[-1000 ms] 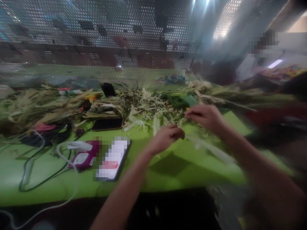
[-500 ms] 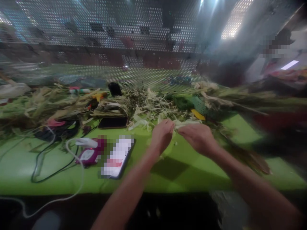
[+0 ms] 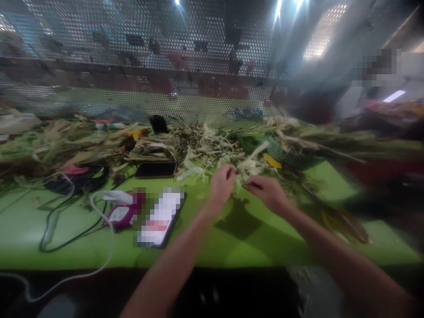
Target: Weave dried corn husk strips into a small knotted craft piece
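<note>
Over the green table [image 3: 195, 240], my left hand [image 3: 222, 183] is closed in a pinch on a bunch of pale, dry strips [image 3: 253, 164] that look like corn husk. One strip in the bunch sticks up and to the right. Close by on the right, my right hand [image 3: 268, 191] has thumb and fingers pressed together, pointing toward the bunch. What lies between those fingertips is too small to make out. Behind both hands spreads a heap of shredded husk [image 3: 212, 140].
A lit phone [image 3: 162, 216], a dark phone [image 3: 155, 169] and a purple power socket [image 3: 122, 216] with cables lie left. Dry leaves [image 3: 89, 141] cover the back left. A green dotted object [image 3: 278, 150] and yellow piece [image 3: 272, 160] sit right. Perforated metal [image 3: 205, 101] stands behind.
My right hand has shifted slightly lower, its fingertips drawn down from the pale strips. More of the bunch now shows, with one strip standing up. My left hand stays nearly in place.
</note>
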Action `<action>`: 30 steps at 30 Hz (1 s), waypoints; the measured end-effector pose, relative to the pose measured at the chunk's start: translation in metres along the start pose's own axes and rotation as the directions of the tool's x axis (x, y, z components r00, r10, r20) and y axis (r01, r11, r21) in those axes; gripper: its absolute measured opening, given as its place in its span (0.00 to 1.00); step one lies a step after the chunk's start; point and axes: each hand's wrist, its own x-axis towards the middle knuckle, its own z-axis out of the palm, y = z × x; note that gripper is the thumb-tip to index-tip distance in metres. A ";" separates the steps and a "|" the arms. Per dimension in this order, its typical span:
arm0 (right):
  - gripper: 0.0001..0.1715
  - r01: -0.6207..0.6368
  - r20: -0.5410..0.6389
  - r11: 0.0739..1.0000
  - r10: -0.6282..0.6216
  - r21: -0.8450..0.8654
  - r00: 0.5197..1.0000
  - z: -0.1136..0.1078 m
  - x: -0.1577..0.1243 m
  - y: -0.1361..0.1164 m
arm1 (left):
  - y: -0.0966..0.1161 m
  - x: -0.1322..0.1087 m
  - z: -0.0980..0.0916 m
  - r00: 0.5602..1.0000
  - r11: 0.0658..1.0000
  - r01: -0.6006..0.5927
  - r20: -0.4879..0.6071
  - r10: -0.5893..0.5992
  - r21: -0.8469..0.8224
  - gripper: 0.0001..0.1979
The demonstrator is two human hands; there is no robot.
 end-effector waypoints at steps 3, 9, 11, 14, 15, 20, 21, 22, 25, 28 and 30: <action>0.13 0.162 0.015 0.933 -0.166 -0.322 0.986 -0.010 -0.001 -0.018 | 0.004 -0.005 0.002 0.986 0.935 -0.159 0.099 0.134 0.318 0.12; 0.11 0.156 0.070 0.971 -0.146 -0.183 0.987 -0.063 0.032 -0.009 | 0.014 -0.009 -0.007 0.808 0.944 -0.325 0.504 0.307 -0.054 0.10; 0.14 0.011 0.064 0.998 -0.015 0.055 0.998 -0.063 0.035 0.004 | 0.013 -0.008 -0.009 0.833 0.943 -0.153 0.476 0.283 -0.294 0.12; 0.15 -0.104 -0.041 0.967 0.116 0.233 0.992 -0.042 0.024 0.018 | 0.008 -0.005 -0.007 0.940 0.886 0.113 0.337 0.051 -0.450 0.16; 0.15 -0.113 -0.063 0.970 0.129 0.217 0.990 -0.032 0.019 0.020 | 0.006 -0.003 -0.005 0.960 0.884 0.149 0.280 -0.022 -0.442 0.16; 0.13 0.059 -0.048 0.994 -0.064 -0.093 0.997 0.002 -0.005 0.006 | 0.001 -0.002 0.004 0.998 0.988 0.036 0.047 -0.030 -0.149 0.09; 0.13 0.093 -0.059 0.988 -0.101 -0.126 0.993 0.005 -0.007 0.002 | 0.001 -0.003 0.006 1.000 0.995 0.008 0.030 -0.005 -0.101 0.09; 0.13 0.115 -0.071 0.983 -0.126 -0.143 0.990 0.006 -0.008 -0.002 | 0.000 -0.004 0.006 1.000 0.998 -0.016 0.022 0.017 -0.066 0.09; 0.13 0.124 -0.085 0.982 -0.137 -0.145 0.987 0.008 -0.009 -0.008 | -0.003 -0.004 0.007 0.997 0.997 -0.072 0.001 0.072 -0.034 0.09; 0.12 0.099 -0.093 0.984 -0.113 -0.146 0.989 0.008 -0.008 -0.005 | -0.005 -0.001 0.004 0.999 0.994 -0.052 -0.001 0.052 -0.101 0.08; 0.11 0.071 -0.064 0.981 -0.084 -0.178 0.994 0.005 -0.006 -0.001 | -0.006 0.001 0.003 1.000 0.984 0.012 0.026 -0.008 -0.178 0.09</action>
